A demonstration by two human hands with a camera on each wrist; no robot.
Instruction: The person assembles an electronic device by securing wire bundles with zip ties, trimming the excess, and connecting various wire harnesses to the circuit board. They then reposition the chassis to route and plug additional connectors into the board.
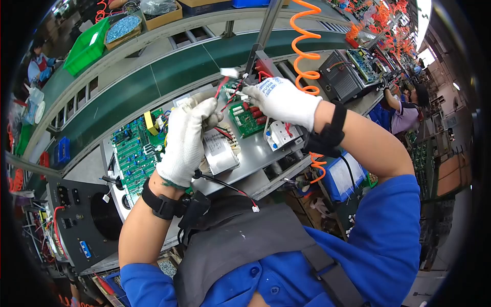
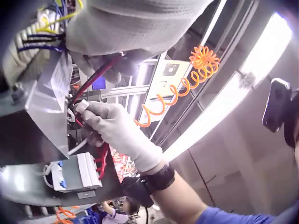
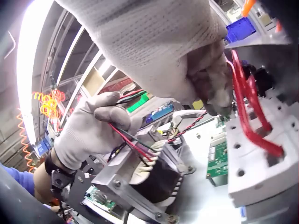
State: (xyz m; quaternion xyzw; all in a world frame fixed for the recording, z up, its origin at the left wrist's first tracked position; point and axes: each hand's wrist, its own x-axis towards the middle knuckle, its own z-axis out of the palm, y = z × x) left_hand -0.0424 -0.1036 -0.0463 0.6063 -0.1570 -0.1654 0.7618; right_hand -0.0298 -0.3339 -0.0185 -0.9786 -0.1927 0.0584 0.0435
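Note:
My gloved left hand [image 1: 185, 134] grips red and dark wires [image 3: 128, 140], which run up from the transformer [image 3: 156, 179] in its metal bracket. Beyond the fingers, the wires' free end sticks out. My gloved right hand [image 1: 286, 102] is farther right, over the back of a small green circuit board [image 1: 248, 122] with red parts on it. In the left wrist view, its thumb and finger pinch a small white connector [image 2: 82, 106]. A red and black twisted wire [image 3: 189, 127] passes close to these fingers. Beside the board stands a white block [image 1: 282, 137] with thick red wires [image 3: 252, 121].
A large green circuit board [image 1: 134, 148] lies to the left on the metal chassis plate. Behind runs a green conveyor [image 1: 176, 74]. An orange coiled hose [image 1: 304, 46] hangs at the back right. A black panel unit [image 1: 82, 220] stands at the near left.

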